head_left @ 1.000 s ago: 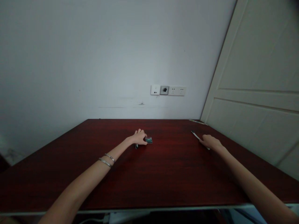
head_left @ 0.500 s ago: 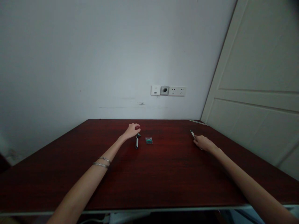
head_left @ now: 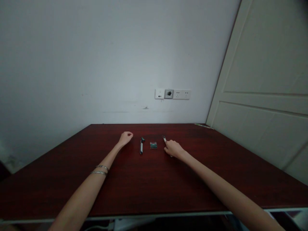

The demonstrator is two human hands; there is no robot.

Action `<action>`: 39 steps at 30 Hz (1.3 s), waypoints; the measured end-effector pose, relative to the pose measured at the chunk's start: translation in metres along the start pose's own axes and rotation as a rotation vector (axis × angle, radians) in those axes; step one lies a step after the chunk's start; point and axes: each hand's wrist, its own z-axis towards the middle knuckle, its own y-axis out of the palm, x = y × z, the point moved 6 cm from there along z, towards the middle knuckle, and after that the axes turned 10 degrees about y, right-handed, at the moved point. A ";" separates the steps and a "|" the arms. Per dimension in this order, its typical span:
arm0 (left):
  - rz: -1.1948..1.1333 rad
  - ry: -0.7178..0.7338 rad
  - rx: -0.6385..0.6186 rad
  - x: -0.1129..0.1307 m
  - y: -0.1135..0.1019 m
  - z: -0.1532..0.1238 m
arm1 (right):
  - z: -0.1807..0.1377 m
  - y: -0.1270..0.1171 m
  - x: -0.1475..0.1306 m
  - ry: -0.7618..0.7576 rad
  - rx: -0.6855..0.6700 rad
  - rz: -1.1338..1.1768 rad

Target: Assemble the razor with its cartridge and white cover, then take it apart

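Right hand and its slim pale stick have moved in from well right of the small clear case to near its right side; left hand has drawn farther left of it. Right fingers clamped on the stick, one of it, dark-tipped. Left fingers curled, tips seemingly together, nothing visible in them. One case, teal contents, too small to count. One razor, lying just left of the case, head away. Two bracelets on left forearm, nearer the viewer than the case.
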 end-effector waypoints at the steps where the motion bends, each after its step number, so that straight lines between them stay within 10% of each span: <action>1: 0.012 -0.021 0.009 -0.006 -0.002 -0.001 | 0.000 0.002 -0.004 0.001 -0.002 0.005; 27: 0.364 0.035 -0.121 -0.011 0.030 -0.011 | -0.004 0.011 -0.012 0.009 0.023 0.096; 39: 0.529 0.020 -0.175 -0.033 0.027 -0.009 | 0.034 0.017 0.092 0.225 0.334 0.062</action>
